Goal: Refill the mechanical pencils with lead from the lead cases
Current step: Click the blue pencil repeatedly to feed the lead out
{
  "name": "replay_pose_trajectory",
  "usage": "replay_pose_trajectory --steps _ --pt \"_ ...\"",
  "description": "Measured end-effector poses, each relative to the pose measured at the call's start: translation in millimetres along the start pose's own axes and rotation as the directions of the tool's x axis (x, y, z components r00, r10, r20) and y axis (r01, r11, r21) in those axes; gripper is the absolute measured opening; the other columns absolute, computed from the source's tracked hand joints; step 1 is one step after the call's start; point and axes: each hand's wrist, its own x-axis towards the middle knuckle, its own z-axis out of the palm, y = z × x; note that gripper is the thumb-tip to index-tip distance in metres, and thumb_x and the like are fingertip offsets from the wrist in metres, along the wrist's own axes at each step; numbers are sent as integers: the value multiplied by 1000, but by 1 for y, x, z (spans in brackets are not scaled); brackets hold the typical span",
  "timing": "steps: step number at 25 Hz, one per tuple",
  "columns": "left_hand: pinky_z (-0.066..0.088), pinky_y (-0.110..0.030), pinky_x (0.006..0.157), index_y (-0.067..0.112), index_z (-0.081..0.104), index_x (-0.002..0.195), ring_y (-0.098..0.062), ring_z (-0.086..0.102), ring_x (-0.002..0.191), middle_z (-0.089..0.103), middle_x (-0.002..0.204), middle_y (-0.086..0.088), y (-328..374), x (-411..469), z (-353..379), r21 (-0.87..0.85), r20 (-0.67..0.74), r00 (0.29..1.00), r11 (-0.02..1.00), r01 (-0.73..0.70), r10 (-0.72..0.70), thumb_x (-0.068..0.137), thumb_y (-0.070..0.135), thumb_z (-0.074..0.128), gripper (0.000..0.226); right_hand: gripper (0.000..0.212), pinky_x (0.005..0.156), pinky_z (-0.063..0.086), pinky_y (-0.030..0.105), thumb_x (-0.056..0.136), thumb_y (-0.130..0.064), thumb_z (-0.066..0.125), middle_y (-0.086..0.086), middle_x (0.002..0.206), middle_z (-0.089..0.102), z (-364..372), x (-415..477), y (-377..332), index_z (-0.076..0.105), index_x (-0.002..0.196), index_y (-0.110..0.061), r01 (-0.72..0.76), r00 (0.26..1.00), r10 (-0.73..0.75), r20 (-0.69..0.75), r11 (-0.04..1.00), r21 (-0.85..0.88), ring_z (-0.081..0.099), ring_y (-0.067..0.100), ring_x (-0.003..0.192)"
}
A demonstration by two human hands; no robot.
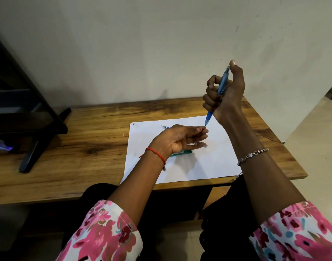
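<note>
My right hand (225, 95) is raised over the table and grips a blue mechanical pencil (222, 82) upright in its fist. The thumb rests on the top button and the tip points down. My left hand (180, 140) lies palm up just below, fingers nearly straight. Its thumb lies against the forefinger right under the pencil tip, and no lead shows between them. A teal lead case (183, 152) lies on the white paper (208, 162), partly hidden beneath that hand. A second pencil (165, 126) pokes out behind the left hand.
The paper lies on a wooden table (86, 144) set against a pale wall. A black stand (39, 129) occupies the table's left end. The table's right edge drops to a tiled floor (315, 140).
</note>
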Motion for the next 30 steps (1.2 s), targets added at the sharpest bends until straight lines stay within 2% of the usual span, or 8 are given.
replay_pose_trajectory --steps 6,11,16,30 --pt "58 -32 63 1 66 85 -14 69 60 71 69 -6 0 0 2 2 1 1000 1000 11 -11 90 2 53 14 55 46 13 18 92 -48 28 -6 37 22 -1 0 -2 41 53 -11 -6 1000 7 -25 1000 11 16 9 36" --pt "58 -32 63 1 66 85 -14 69 59 71 68 -6 0 0 3 1 -3 1000 1000 16 -16 90 3 53 14 57 48 12 21 92 -52 29 -6 36 23 -1 0 -2 42 55 -11 -13 999 13 -29 1000 -9 16 9 36" --pt "59 -31 61 1 66 85 -14 69 60 71 69 -5 0 0 2 1 3 1000 1000 6 -6 90 2 53 14 53 46 13 17 92 -47 27 -6 36 21 0 0 -4 40 56 -11 -24 1000 24 -8 1000 4 15 9 35" --pt "59 -32 63 1 66 85 -14 69 61 72 70 -6 -1 1 3 -2 3 1000 1000 1 -1 90 2 53 14 56 45 14 18 92 -52 29 -6 36 23 -3 1 -3 41 56 -11 -16 999 16 -30 1000 -13 17 9 35"
